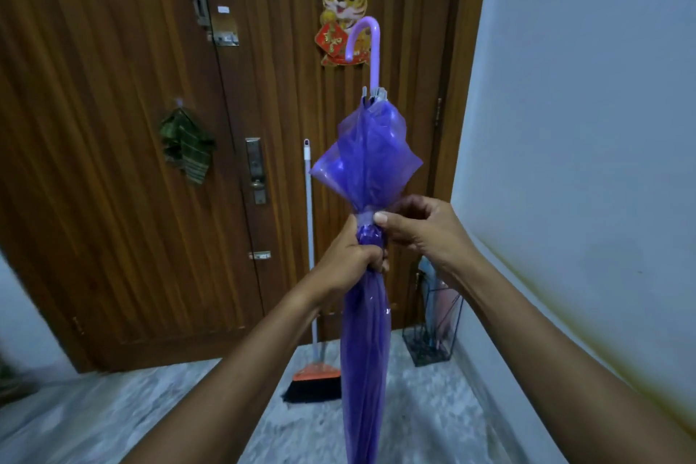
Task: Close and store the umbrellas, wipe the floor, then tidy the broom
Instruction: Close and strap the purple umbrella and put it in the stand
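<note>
A closed purple umbrella (367,343) stands upright in front of me, its lilac hooked handle (371,45) at the top. My left hand (352,256) grips the folded canopy about its middle. My right hand (418,228) pinches the pale strap wound round the canopy just above the left hand. Above the strap the canopy edge flares out loosely. A broom (314,377) with an orange head and black bristles leans against the wooden door (113,162). A wire umbrella stand (433,331) holding another umbrella sits on the floor by the right wall.
A green cloth (186,145) hangs on a hook on the door. A door lock and knob (257,171) sits at mid height. A tiger decoration (346,15) is stuck high on the door. The white wall (583,124) runs along the right; the marble floor (132,407) lies below.
</note>
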